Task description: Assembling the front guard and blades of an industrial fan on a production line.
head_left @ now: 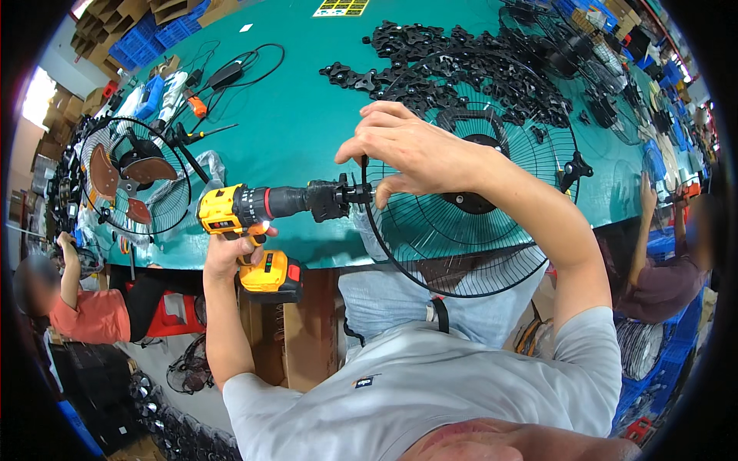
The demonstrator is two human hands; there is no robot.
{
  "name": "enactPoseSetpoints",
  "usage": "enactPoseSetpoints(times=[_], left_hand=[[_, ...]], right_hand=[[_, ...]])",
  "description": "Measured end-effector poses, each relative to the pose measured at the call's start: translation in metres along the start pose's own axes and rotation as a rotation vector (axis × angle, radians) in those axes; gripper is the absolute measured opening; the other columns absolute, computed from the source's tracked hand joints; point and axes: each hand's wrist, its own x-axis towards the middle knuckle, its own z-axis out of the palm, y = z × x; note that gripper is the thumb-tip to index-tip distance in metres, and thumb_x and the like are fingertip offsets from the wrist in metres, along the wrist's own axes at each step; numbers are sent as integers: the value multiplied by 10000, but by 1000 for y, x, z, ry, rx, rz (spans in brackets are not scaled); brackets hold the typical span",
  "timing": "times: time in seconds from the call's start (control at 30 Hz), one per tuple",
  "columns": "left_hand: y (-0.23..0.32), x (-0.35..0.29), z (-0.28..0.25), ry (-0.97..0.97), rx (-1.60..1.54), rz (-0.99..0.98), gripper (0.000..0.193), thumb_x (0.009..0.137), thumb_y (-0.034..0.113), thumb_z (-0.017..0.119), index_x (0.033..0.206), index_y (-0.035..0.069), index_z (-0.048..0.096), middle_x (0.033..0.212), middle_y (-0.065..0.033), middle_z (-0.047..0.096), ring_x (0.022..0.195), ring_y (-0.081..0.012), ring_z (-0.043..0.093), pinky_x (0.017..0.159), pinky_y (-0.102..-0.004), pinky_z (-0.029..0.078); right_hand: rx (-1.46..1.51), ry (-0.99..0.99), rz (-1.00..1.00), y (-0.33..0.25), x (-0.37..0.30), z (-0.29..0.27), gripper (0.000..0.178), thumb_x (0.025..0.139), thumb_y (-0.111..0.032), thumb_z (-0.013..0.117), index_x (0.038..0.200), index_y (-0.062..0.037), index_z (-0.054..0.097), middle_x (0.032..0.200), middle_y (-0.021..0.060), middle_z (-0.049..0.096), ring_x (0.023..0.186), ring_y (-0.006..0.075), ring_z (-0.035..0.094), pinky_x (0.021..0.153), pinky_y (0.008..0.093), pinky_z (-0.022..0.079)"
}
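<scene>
Drill tip is pressing in at the rim of the wire guard, both hands busy.
The green surface (300, 131) is spreading beyond both hands, and the black wire fan guard (492, 230) is overhanging its near edge, under the right hand (411, 150), which is gripping the guard's rim. The left hand (231, 250) is clamping round the handle of the yellow cordless drill (246, 211), pointing toward the right hand. A small black clip (346, 194) is sitting at the drill's nose, just under the right fingertips.
</scene>
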Motion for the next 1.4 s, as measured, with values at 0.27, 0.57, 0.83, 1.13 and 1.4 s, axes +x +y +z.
enactPoseSetpoints(times=[0.27,0.57,0.83,1.13,1.4], left_hand=[[28,-64,-24,309,149,261,520,836,127,725,1289,-42,533,1122,-210,674,543,-159,572,476,-278,468],[141,-38,144,92,211,599,578,1031,330,562,1440,-30,370,1398,-241,505,728,-160,554,594,-316,485],[174,65,339,-619,125,505,640,1071,401,418,1499,-65,326,1472,-208,466,1368,-296,467,1128,-440,371],[78,181,408,-688,1331,1101,534,790,141,804,1288,60,628,1376,-149,595,1319,-321,523,1110,-416,404],[-43,267,438,-1004,1472,959,600,744,546,763,1075,56,666,990,-104,618,1105,-325,564,1172,-528,274]], right_hand=[[134,-45,79,13,-1,-5,775,689,-198,866,1364,-74,506,1136,93,634,1270,319,510,1135,435,356],[384,412,234,-102,4,-79,777,862,-411,758,1390,60,436,1218,274,629,1153,400,618,981,408,497],[295,832,254,-127,-26,-135,987,797,-551,780,1382,129,369,1073,304,664,988,393,692,870,385,550],[778,1296,489,-152,-258,-216,315,995,-197,631,1238,-1,588,1029,140,704,768,167,688,714,318,592],[853,1350,1000,-172,-376,-165,344,924,-217,704,1187,-12,619,812,39,626,514,60,542,477,243,493]])
